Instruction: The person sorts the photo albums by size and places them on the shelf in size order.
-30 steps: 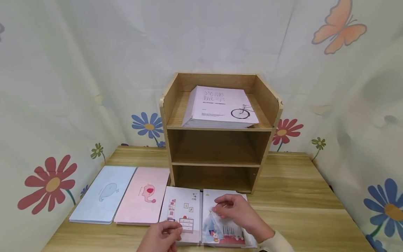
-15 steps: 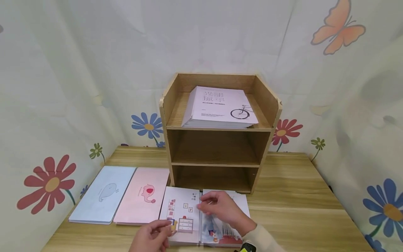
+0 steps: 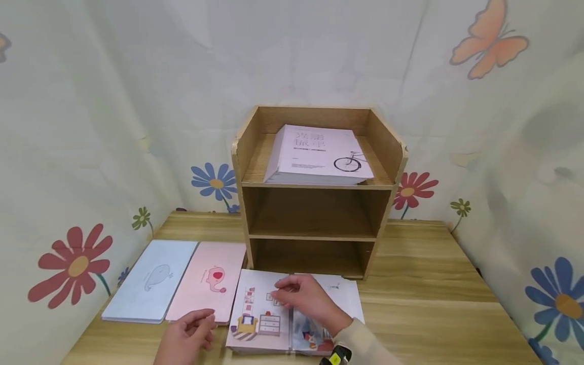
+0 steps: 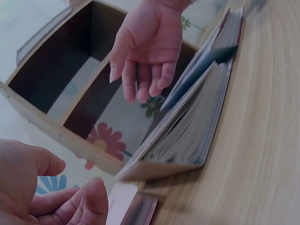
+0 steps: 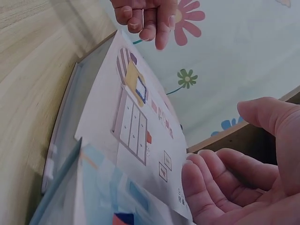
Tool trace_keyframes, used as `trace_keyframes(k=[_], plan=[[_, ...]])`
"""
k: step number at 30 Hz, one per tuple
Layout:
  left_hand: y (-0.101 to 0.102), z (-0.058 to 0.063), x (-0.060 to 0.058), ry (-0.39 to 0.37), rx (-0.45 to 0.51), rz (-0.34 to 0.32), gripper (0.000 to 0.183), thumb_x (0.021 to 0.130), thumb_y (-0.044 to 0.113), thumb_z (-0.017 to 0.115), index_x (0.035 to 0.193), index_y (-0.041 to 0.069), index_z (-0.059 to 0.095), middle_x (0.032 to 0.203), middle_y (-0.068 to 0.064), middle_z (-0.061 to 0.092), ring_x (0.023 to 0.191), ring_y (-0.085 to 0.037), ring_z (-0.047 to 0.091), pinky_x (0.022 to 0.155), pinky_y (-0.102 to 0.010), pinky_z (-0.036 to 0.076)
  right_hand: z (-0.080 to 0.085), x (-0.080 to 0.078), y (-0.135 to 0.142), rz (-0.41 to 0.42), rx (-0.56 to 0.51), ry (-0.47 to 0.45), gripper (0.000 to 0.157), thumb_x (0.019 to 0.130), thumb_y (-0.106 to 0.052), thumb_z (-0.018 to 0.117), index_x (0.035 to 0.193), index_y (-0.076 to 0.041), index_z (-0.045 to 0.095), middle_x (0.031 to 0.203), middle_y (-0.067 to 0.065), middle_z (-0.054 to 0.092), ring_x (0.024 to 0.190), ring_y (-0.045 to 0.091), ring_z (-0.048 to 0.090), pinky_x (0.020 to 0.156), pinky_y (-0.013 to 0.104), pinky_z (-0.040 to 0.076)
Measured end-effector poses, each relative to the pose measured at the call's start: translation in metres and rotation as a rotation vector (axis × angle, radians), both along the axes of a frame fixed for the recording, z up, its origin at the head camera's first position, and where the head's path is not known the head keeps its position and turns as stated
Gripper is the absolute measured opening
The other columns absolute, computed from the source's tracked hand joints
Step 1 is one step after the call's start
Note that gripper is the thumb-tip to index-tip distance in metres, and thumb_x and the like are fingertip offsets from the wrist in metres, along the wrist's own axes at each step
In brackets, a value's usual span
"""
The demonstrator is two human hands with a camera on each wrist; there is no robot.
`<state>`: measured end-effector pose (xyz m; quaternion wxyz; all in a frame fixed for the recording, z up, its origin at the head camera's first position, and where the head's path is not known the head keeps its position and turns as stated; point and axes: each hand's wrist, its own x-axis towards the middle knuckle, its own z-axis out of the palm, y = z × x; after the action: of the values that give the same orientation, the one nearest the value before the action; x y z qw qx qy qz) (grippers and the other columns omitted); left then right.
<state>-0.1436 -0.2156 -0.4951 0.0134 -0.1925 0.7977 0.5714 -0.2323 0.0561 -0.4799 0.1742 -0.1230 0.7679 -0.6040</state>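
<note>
Two white-covered picture books lie side by side on the wooden table: the dresser book (image 3: 269, 324), showing furniture, and the tent book (image 3: 349, 298) to its right. My right hand (image 3: 310, 300) hovers over them with relaxed, bent fingers and holds nothing. In the right wrist view, its fingers (image 5: 206, 185) are close beside the dresser cover; whether they touch it I cannot tell. My left hand (image 3: 186, 337) is at the lower edge of the pink elephant notebook (image 3: 207, 289), loosely curled around nothing. A pale blue whale notebook (image 3: 146, 286) lies farther left.
Behind the books stands a wooden shelf unit (image 3: 315, 237) with a thick bicycle-cover book (image 3: 319, 152) on its top level. Bare table surface (image 3: 424, 294) extends to the right. Flower-printed fabric (image 3: 91, 126) surrounds the table.
My left hand has moved left, off the dresser book's lower corner to the pink notebook's front edge. My right hand has shifted left from the tent book toward the dresser book.
</note>
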Motion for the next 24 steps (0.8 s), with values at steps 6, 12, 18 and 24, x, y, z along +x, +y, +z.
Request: trace_keyframes(k=[6,12,18,24], plan=[[-0.019,-0.005,-0.003,-0.024,-0.026,0.025,0.038,0.104,0.020,0.061,0.130,-0.007,0.061,0.095,-0.012,0.073,0.074,-0.022,0.067,0.063,-0.030,0.061,-0.002,-0.003,-0.017,-0.021,0.006,0.005,0.037,0.089,-0.031,0.081,0.115,-0.005,0.075,0.094,0.003,0.075,0.079,0.022,0.072,0.076,0.036,0.063],[-0.031,-0.008,-0.005,-0.047,-0.027,0.045,0.042,0.104,0.022,0.061,0.132,-0.009,0.059,0.096,-0.012,0.074,0.076,-0.021,0.067,0.066,-0.031,0.062,-0.005,-0.004,-0.032,-0.010,-0.023,-0.007,0.034,0.090,-0.028,0.081,0.113,-0.004,0.075,0.093,0.002,0.075,0.078,0.021,0.071,0.073,0.035,0.063],[-0.043,-0.010,-0.007,-0.086,-0.056,0.042,0.046,0.104,0.027,0.061,0.134,-0.009,0.057,0.099,-0.013,0.073,0.076,-0.020,0.067,0.068,-0.031,0.062,-0.009,-0.007,-0.045,0.010,-0.019,0.008,0.029,0.090,-0.028,0.080,0.109,-0.007,0.077,0.088,-0.001,0.074,0.074,0.017,0.070,0.070,0.032,0.062],[-0.052,-0.013,-0.011,-0.113,-0.060,0.043,0.049,0.104,0.030,0.061,0.135,-0.008,0.055,0.101,-0.014,0.073,0.078,-0.019,0.066,0.070,-0.032,0.062,-0.007,-0.009,-0.055,0.018,0.013,0.027,0.029,0.090,-0.032,0.080,0.109,-0.010,0.077,0.087,-0.003,0.073,0.074,0.016,0.069,0.069,0.030,0.061]])
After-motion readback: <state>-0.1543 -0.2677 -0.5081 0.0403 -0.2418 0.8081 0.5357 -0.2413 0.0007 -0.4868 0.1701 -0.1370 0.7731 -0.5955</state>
